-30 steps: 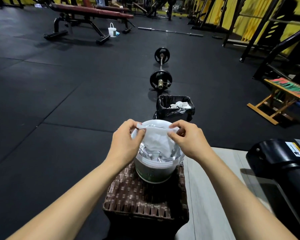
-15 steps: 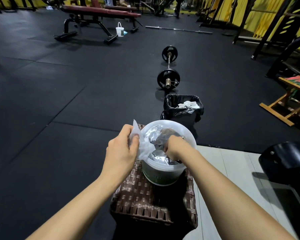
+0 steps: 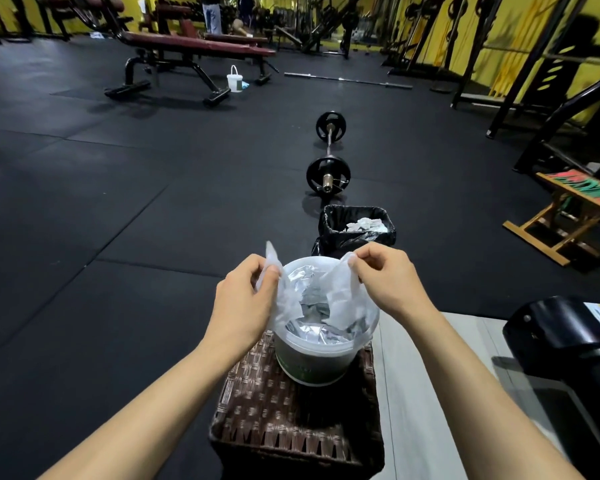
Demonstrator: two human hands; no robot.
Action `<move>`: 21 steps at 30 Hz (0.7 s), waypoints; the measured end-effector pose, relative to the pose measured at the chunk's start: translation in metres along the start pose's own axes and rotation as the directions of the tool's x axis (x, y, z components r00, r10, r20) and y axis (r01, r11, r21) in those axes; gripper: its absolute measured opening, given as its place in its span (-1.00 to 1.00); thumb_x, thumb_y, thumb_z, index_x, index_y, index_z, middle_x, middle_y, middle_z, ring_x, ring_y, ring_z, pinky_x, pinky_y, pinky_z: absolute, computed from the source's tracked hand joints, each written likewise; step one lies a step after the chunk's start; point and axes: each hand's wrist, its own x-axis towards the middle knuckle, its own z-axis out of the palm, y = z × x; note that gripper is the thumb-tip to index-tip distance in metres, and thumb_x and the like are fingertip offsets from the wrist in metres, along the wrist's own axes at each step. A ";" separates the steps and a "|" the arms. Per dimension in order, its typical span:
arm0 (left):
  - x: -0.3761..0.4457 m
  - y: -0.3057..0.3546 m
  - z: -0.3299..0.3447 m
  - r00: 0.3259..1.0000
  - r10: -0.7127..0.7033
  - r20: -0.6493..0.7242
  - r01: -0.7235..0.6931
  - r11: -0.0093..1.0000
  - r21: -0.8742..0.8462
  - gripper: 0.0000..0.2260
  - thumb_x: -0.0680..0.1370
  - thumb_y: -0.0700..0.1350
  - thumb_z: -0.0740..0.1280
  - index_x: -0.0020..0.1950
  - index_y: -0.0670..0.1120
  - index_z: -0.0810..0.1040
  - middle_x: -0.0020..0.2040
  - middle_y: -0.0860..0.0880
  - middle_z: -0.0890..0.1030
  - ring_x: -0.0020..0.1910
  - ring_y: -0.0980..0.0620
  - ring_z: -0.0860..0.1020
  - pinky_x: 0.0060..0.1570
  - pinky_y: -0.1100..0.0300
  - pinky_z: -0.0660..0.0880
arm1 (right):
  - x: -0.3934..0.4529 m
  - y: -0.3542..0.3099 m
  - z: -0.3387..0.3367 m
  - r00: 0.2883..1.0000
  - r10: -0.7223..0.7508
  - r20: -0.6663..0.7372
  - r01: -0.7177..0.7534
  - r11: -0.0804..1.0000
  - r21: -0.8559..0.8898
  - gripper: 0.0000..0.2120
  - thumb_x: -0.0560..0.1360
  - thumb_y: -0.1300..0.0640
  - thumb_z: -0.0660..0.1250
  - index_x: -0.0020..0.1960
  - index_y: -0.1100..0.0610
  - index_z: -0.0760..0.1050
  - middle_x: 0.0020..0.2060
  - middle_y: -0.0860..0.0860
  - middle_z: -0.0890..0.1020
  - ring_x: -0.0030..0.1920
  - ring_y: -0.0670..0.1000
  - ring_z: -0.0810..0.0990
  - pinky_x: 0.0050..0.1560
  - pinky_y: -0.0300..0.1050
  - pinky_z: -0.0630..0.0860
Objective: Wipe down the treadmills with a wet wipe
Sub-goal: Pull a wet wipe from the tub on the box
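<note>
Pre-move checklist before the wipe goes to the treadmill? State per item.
1. Left hand pinches the wet wipe: ok.
2. Right hand pinches its other corner: ok.
3. Wipe free of the tub: not ok, the lower edge hangs inside.
4. Tub seated on the wicker stool: ok.
5. Wipe is one sheet: cannot tell.
6. Treadmill surface to wipe in view: not ok, only the front hood shows.
</note>
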 end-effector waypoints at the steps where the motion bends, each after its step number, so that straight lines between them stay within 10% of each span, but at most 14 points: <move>1: 0.002 0.001 0.001 1.000 0.010 0.008 -0.010 1.000 0.015 -0.73 0.65 -0.03 0.28 -0.24 -0.07 0.46 -0.40 0.06 0.42 -0.40 0.14 0.32 -0.36 0.29 0.30 | -0.001 0.000 -0.001 0.999 -0.038 -0.007 0.038 0.997 -0.063 -0.89 0.52 0.04 0.41 -0.17 -0.03 0.65 -0.26 -0.14 0.68 -0.15 -0.11 0.65 0.00 -0.05 0.60; 6: 0.007 0.000 0.001 0.998 0.037 0.057 -0.041 0.998 0.057 -0.73 0.65 -0.02 0.28 -0.16 -0.16 0.48 -0.27 -0.13 0.54 -0.35 0.11 0.36 -0.33 0.25 0.31 | 0.005 -0.006 -0.011 0.995 -0.002 0.097 0.027 0.965 -0.263 -0.91 0.45 0.00 0.50 -0.22 -0.04 0.67 -0.26 -0.16 0.68 -0.16 -0.14 0.65 -0.05 -0.05 0.63; 13: 0.018 -0.001 0.002 0.996 0.039 0.084 -0.045 0.996 0.077 -0.71 0.65 0.00 0.28 -0.10 -0.21 0.50 -0.22 -0.19 0.53 -0.37 0.12 0.31 -0.36 0.24 0.27 | 0.011 -0.028 -0.015 0.989 -0.149 0.016 0.145 0.980 0.135 -0.86 0.60 0.12 0.33 -0.13 0.11 0.53 -0.50 -0.15 0.38 -0.41 -0.13 0.32 -0.27 -0.24 0.38; 21: 0.024 0.012 0.005 0.964 0.029 0.265 0.021 0.983 -0.183 -0.79 0.62 -0.03 0.33 -0.18 0.00 0.65 -0.32 0.12 0.61 -0.32 0.18 0.50 -0.26 0.19 0.43 | -0.009 -0.047 -0.012 0.973 -0.161 0.163 0.080 0.906 0.416 -0.80 0.44 0.17 0.55 -0.25 0.20 0.55 -0.42 0.03 0.55 -0.38 -0.04 0.47 -0.34 -0.23 0.42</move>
